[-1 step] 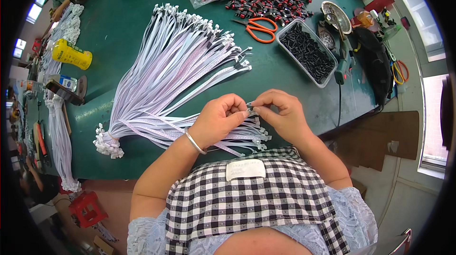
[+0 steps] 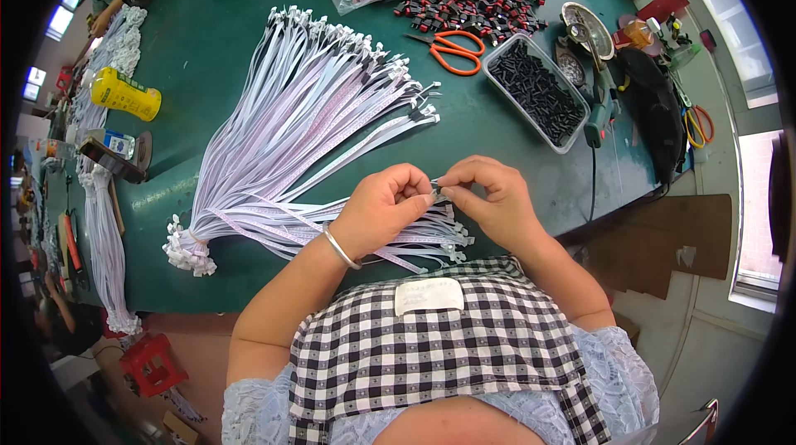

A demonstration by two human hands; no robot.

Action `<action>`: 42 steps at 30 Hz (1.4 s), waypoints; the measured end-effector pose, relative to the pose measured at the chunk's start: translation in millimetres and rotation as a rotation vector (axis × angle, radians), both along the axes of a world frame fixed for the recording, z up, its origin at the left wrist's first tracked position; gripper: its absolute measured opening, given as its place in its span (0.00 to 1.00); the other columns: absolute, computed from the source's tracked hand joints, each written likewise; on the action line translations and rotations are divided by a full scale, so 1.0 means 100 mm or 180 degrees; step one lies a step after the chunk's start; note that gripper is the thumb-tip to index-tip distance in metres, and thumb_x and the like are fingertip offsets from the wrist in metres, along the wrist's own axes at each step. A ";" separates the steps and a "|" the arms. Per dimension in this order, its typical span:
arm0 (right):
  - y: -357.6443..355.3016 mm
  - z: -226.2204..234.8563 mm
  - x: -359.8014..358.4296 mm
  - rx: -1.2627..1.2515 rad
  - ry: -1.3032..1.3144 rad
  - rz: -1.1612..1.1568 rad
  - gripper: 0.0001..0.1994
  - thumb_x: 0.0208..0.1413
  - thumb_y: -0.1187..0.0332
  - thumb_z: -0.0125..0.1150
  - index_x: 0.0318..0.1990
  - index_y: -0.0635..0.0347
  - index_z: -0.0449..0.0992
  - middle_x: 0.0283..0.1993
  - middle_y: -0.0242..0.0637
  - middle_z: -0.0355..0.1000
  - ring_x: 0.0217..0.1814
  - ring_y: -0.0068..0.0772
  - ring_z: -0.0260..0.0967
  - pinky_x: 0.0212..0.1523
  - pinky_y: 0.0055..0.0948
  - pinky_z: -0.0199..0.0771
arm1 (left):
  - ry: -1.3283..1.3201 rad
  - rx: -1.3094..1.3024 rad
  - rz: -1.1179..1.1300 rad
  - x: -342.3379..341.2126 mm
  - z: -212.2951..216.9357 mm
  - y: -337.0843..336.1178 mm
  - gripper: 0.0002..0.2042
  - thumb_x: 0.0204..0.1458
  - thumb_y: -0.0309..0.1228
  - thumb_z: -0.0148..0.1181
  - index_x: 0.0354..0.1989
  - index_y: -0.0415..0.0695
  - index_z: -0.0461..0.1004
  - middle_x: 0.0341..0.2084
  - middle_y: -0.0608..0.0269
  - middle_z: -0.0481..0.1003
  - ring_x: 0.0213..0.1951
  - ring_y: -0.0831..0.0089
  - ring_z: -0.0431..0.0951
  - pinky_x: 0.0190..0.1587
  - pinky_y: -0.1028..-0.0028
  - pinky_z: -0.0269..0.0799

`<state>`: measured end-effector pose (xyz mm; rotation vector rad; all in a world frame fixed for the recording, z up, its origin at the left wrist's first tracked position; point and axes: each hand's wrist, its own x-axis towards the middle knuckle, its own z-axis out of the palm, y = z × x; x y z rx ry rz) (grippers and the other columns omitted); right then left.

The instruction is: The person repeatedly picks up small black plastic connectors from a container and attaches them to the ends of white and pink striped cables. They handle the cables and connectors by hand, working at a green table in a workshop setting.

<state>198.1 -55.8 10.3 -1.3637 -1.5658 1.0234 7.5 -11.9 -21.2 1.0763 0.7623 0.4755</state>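
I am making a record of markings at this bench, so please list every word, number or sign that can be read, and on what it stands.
No text is readable.
White rectangular patch on the black-and-white checked apron: faint, blurred.
Yellow plastic bottle: print too small.
Clear bottle with blue-and-white label: too small.
Flat white ribbon cables: pinkish marks too fine to read.

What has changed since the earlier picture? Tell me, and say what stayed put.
Nothing visibly moved, was taken hold of or let go. The left grip and right grip still meet at a small pale piece; the white cable bundle, orange-handled cutters and clear tray lie as before.
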 end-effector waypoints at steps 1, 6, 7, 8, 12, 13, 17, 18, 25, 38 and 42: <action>0.01 0.00 0.00 0.0035 -0.0035 0.0042 0.04 0.49 0.79 0.61 0.33 0.64 0.77 0.32 0.35 0.73 0.29 0.23 0.71 0.30 0.21 0.70 | 0.0001 0.0011 -0.0010 0.00 0.00 0.00 0.05 0.52 0.23 0.58 0.35 0.40 0.70 0.27 0.74 0.68 0.29 0.89 0.65 0.32 0.86 0.62; 0.02 0.01 0.00 0.0024 -0.0125 0.0087 0.04 0.49 0.78 0.61 0.33 0.64 0.77 0.32 0.35 0.73 0.30 0.25 0.71 0.31 0.22 0.71 | 0.0066 0.0076 -0.0048 0.00 0.04 0.00 0.05 0.52 0.23 0.58 0.35 0.40 0.70 0.26 0.75 0.68 0.28 0.89 0.65 0.31 0.86 0.62; 0.02 0.01 0.01 -0.0006 -0.0145 0.0096 0.04 0.49 0.78 0.61 0.33 0.63 0.77 0.32 0.35 0.73 0.30 0.26 0.71 0.31 0.23 0.71 | 0.0079 0.0080 -0.0053 0.00 0.04 0.00 0.05 0.52 0.24 0.58 0.35 0.40 0.70 0.26 0.75 0.68 0.28 0.89 0.65 0.30 0.86 0.62; 0.02 0.01 0.01 0.0072 -0.0216 0.0129 0.04 0.48 0.78 0.61 0.33 0.63 0.77 0.32 0.36 0.73 0.31 0.28 0.71 0.32 0.24 0.71 | 0.0092 0.0083 -0.0057 0.00 0.03 0.00 0.05 0.52 0.24 0.58 0.35 0.40 0.70 0.26 0.75 0.68 0.28 0.89 0.65 0.30 0.86 0.61; 0.04 0.01 0.05 0.0434 -0.0495 0.0327 0.05 0.46 0.77 0.62 0.33 0.61 0.76 0.32 0.36 0.73 0.34 0.34 0.72 0.34 0.28 0.71 | 0.0131 0.0152 -0.0100 0.00 0.02 0.00 0.05 0.52 0.24 0.58 0.35 0.40 0.70 0.26 0.75 0.69 0.27 0.89 0.65 0.30 0.86 0.61; 0.04 0.01 0.06 0.0537 -0.0564 0.0392 0.06 0.45 0.77 0.62 0.33 0.61 0.76 0.32 0.36 0.73 0.35 0.36 0.72 0.35 0.29 0.71 | 0.0130 0.0158 -0.0106 0.00 0.02 0.00 0.05 0.52 0.24 0.58 0.35 0.40 0.70 0.26 0.75 0.69 0.27 0.89 0.65 0.29 0.86 0.61; 0.06 0.03 0.08 0.0519 -0.0726 0.0469 0.06 0.44 0.76 0.62 0.32 0.59 0.76 0.31 0.36 0.73 0.36 0.39 0.71 0.37 0.32 0.71 | 0.0241 0.0297 -0.0144 0.00 0.04 0.00 0.05 0.52 0.25 0.59 0.35 0.40 0.70 0.25 0.75 0.69 0.26 0.90 0.65 0.28 0.86 0.61; 0.07 0.02 0.08 0.0556 -0.0808 0.0489 0.06 0.44 0.76 0.62 0.32 0.59 0.76 0.31 0.36 0.73 0.36 0.39 0.71 0.38 0.32 0.71 | 0.0304 0.0350 -0.0154 0.01 0.05 -0.01 0.05 0.52 0.25 0.59 0.35 0.40 0.71 0.25 0.75 0.69 0.26 0.90 0.65 0.28 0.86 0.61; 0.09 0.02 0.15 0.0691 -0.0866 0.0865 0.05 0.44 0.76 0.61 0.31 0.61 0.76 0.32 0.36 0.73 0.37 0.40 0.71 0.39 0.34 0.71 | 0.0465 0.0516 -0.0193 0.01 0.08 -0.01 0.05 0.51 0.25 0.59 0.34 0.39 0.71 0.25 0.74 0.70 0.25 0.90 0.66 0.28 0.86 0.62; 0.11 0.04 0.15 0.0816 -0.0782 0.1079 0.05 0.45 0.74 0.63 0.32 0.60 0.77 0.33 0.37 0.73 0.37 0.40 0.71 0.37 0.35 0.71 | 0.0308 0.0617 -0.0298 -0.15 0.21 0.06 0.14 0.46 0.18 0.60 0.41 0.39 0.67 0.29 0.66 0.72 0.31 0.83 0.72 0.36 0.82 0.69; 0.16 0.09 0.08 0.0855 -0.0796 0.1016 0.05 0.44 0.73 0.64 0.30 0.60 0.77 0.32 0.38 0.73 0.36 0.41 0.71 0.36 0.35 0.71 | 0.0489 0.1269 0.0186 -0.06 0.29 0.00 0.12 0.45 0.18 0.61 0.38 0.39 0.69 0.29 0.66 0.74 0.30 0.83 0.73 0.35 0.82 0.69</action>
